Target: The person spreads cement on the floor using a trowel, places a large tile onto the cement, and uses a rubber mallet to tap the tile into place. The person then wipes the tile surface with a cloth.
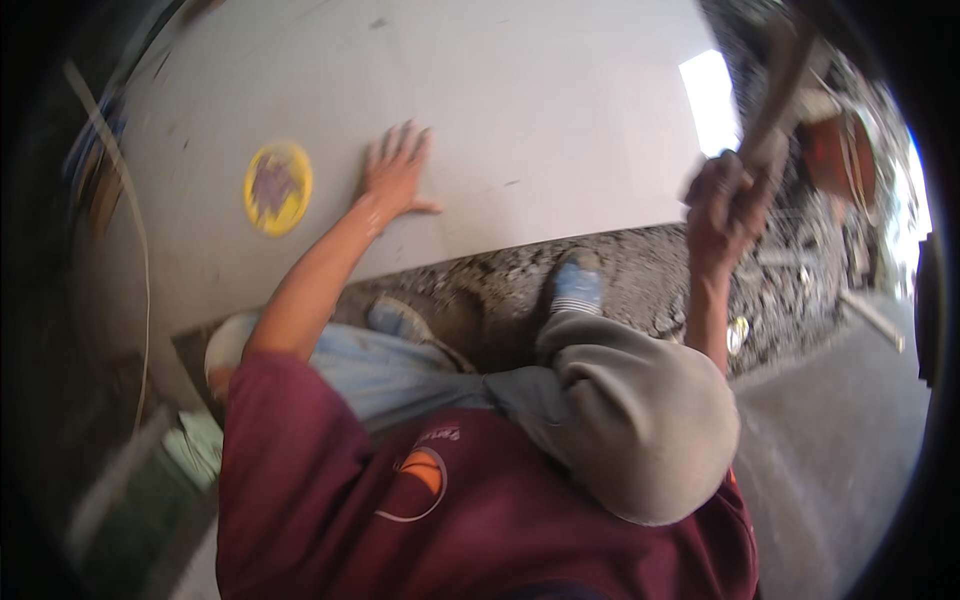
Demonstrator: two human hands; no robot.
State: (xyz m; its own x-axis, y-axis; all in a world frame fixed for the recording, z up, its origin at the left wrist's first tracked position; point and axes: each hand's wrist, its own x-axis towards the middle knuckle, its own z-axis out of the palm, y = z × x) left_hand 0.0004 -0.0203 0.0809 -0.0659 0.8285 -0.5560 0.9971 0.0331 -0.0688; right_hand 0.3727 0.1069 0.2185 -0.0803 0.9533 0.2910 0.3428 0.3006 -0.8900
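Observation:
My left hand (pixel 398 175) lies spread flat on a large pale grey tile (pixel 540 110). To its left a yellow oval object (pixel 250 188) with a purplish-grey middle sits on the tile. At the right, beyond the tile's edge, my right hand (pixel 730 205) is wrapped round a long brownish handle (pixel 775 90), blurred and raised toward the upper right; its far end is dark and too unclear to make out.
My shoes (pixel 578 280) stand on rough grey mortar (pixel 480 280) along the tile's near edge. An orange bucket (pixel 835 165) and a pale strip (pixel 870 320) are at the right, beside smooth grey floor (pixel 820 440). A thin cord (pixel 140 240) runs down the left.

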